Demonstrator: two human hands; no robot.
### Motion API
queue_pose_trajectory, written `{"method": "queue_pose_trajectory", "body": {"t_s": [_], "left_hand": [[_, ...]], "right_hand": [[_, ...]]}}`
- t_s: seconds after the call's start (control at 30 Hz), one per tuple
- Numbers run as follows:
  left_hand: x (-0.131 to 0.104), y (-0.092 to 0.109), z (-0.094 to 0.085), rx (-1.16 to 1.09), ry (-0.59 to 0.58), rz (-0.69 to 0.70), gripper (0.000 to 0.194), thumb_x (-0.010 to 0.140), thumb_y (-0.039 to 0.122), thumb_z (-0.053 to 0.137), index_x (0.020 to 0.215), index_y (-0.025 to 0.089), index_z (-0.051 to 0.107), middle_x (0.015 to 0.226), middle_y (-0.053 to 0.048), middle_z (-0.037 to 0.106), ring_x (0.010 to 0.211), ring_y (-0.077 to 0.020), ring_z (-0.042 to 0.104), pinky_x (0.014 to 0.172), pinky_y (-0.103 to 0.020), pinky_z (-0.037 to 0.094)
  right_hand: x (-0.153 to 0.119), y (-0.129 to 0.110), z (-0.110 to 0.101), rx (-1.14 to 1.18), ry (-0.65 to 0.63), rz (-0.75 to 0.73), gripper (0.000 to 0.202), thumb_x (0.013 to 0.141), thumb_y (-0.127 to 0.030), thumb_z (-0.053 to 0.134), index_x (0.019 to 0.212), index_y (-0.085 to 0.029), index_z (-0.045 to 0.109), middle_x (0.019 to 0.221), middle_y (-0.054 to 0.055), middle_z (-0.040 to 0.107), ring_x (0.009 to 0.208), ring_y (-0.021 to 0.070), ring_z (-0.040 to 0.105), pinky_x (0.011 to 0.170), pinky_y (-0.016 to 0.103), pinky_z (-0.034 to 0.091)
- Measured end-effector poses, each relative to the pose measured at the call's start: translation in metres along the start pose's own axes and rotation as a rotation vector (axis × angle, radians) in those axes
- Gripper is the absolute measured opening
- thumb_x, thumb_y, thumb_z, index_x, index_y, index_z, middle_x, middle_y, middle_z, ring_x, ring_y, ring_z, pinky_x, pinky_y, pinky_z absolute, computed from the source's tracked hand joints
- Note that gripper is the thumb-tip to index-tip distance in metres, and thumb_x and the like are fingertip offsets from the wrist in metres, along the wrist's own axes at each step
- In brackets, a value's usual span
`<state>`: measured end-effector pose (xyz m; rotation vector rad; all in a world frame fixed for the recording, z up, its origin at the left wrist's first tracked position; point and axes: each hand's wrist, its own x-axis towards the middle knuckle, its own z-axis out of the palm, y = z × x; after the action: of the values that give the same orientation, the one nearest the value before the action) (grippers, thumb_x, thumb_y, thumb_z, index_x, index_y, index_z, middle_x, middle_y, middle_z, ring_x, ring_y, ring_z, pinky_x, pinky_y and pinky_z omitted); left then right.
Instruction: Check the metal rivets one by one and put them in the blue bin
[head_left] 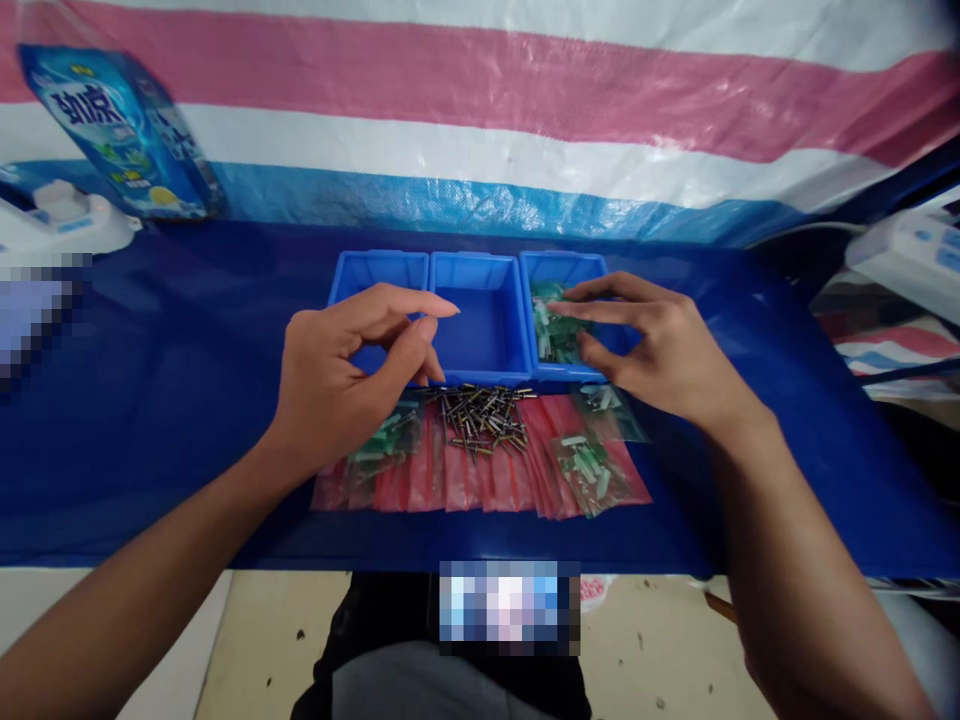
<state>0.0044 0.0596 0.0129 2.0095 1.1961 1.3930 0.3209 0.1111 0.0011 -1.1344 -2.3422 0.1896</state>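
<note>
My left hand [349, 365] hovers in front of the left blue bin [382, 268] and the middle blue bin [480, 375]. Its index finger is stretched out, the thumb lies just below, and nothing shows between them. Over the right blue bin [566, 372], my right hand [652, 335] has its fingers spread. Small green and white packets [553, 335] fill part of that bin, close to the right fingertips. Below the bins, a pile of small metal pins [484, 418] lies on a row of red plastic bags [469, 488]. My left hand hides much of the left bin.
Clear bags with white pieces [589, 470] and greenish packets [386, 437] lie on the red bags. A blue detergent bag [120, 140] stands at the back left of the blue table [187, 330]. White objects sit at both sides; a striped sheet [480, 90] hangs behind.
</note>
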Motion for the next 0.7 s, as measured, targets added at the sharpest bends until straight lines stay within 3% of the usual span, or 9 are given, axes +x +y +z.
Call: {"method": "queue_pose_trajectory", "body": {"t_s": [0.1,0.23,0.33,0.4,0.47,0.53,0.7], "left_hand": [[0.0,0.0,0.001,0.024,-0.007,0.008,0.016,0.102,0.025,0.067,0.111,0.03,0.08,0.073,0.008,0.077,0.058,-0.0079,0.071,0.058,-0.019,0.06],[0.0,0.0,0.002,0.042,0.012,0.025,0.015,0.102,0.027,0.069,0.11,0.031,0.08,0.07,0.008,0.076,0.055,-0.0077,0.069,0.055,-0.02,0.058],[0.0,0.0,0.001,0.051,0.017,0.01,0.014,0.102,0.029,0.069,0.11,0.031,0.081,0.07,0.008,0.076,0.053,-0.0079,0.066,0.056,-0.022,0.059],[0.0,-0.001,0.001,0.054,0.019,0.006,0.014,0.103,0.031,0.069,0.111,0.032,0.08,0.069,0.008,0.075,0.05,-0.0079,0.064,0.058,-0.024,0.06],[0.0,-0.001,0.001,0.045,0.017,0.024,0.014,0.102,0.031,0.068,0.111,0.032,0.08,0.068,0.008,0.075,0.049,-0.0079,0.064,0.057,-0.024,0.06],[0.0,-0.002,0.001,0.037,0.009,0.036,0.014,0.103,0.03,0.068,0.111,0.032,0.08,0.069,0.008,0.075,0.053,-0.0082,0.067,0.056,-0.024,0.058],[-0.002,0.0,0.002,0.1,0.014,0.028,0.014,0.104,0.032,0.067,0.112,0.033,0.079,0.072,0.008,0.076,0.056,-0.0083,0.068,0.06,-0.026,0.06]], "right_hand": [[0.001,0.003,0.0,0.03,-0.005,0.008,0.029,0.097,-0.034,0.074,0.123,-0.027,0.082,0.142,0.009,0.073,0.115,0.0343,0.078,0.098,0.058,0.066],[0.002,-0.003,-0.001,0.002,0.061,0.011,0.016,0.101,-0.032,0.071,0.111,-0.033,0.084,0.125,0.003,0.082,0.116,0.0327,0.079,0.103,0.056,0.062],[0.002,-0.017,-0.001,-0.022,0.373,0.057,0.016,0.104,-0.032,0.068,0.106,-0.032,0.084,0.109,0.002,0.085,0.105,0.0301,0.082,0.099,0.053,0.061],[0.004,-0.024,-0.001,-0.037,0.596,0.089,0.018,0.105,-0.032,0.067,0.113,-0.029,0.083,0.106,0.003,0.085,0.101,0.0298,0.082,0.093,0.05,0.063],[0.008,-0.025,0.001,-0.074,0.666,0.082,0.023,0.105,-0.029,0.065,0.121,-0.027,0.082,0.111,0.005,0.084,0.104,0.0301,0.082,0.093,0.049,0.063],[0.014,-0.02,0.004,-0.108,0.561,0.054,0.023,0.105,-0.027,0.064,0.119,-0.029,0.082,0.115,0.005,0.084,0.108,0.0293,0.082,0.097,0.048,0.063],[0.019,-0.006,0.013,-0.084,0.092,-0.016,0.025,0.103,-0.04,0.067,0.114,-0.026,0.083,0.117,0.006,0.083,0.109,0.0327,0.082,0.094,0.052,0.068]]}}
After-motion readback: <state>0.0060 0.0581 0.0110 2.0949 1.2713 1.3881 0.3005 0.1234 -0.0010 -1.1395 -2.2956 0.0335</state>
